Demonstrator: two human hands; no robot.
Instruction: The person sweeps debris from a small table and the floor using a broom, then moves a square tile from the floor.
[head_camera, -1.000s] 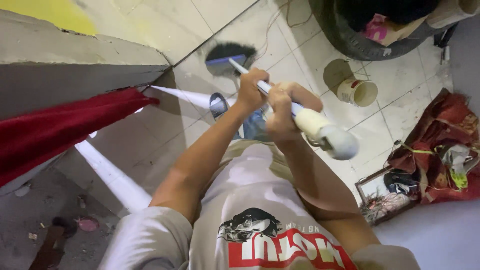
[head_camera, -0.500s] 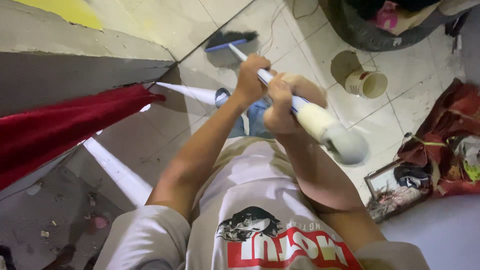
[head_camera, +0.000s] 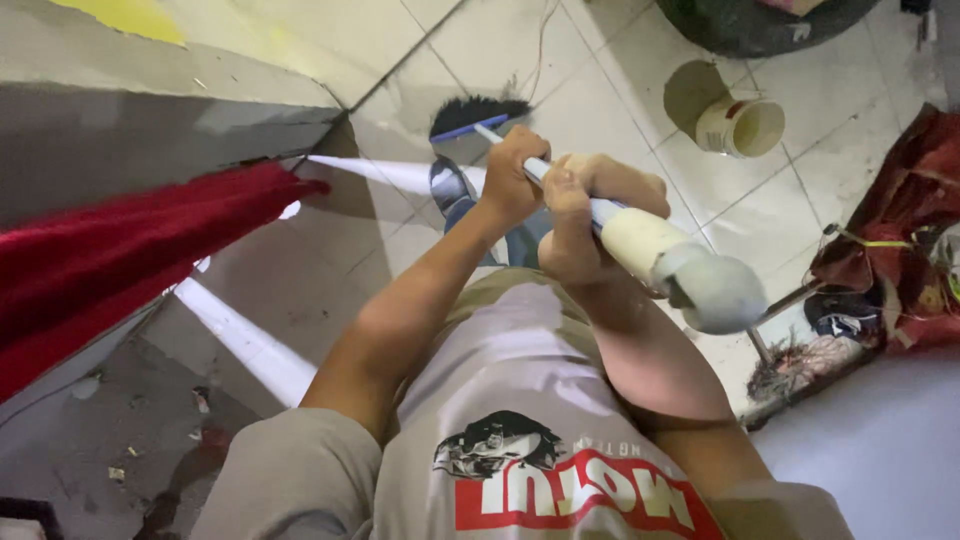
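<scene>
Both hands wrapped tight round the broom handle (head_camera: 620, 225), left hand (head_camera: 512, 170) lower, right hand (head_camera: 585, 215) higher, so the bristles (head_camera: 478, 110) press flat on the floor tiles (head_camera: 620, 90).

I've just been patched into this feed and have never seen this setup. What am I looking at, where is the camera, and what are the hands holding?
There is no machine here: the camera sits on a person's head and looks straight down their chest at a tiled floor. Both bare hands grip one broom handle. The left hand is lower on it, the right hand nearer the capped top end. The dark broom head rests on the tiles by their foot. Around it: a small pale bucket to the right, a red cloth at left, a heap of reddish clutter at far right.
</scene>
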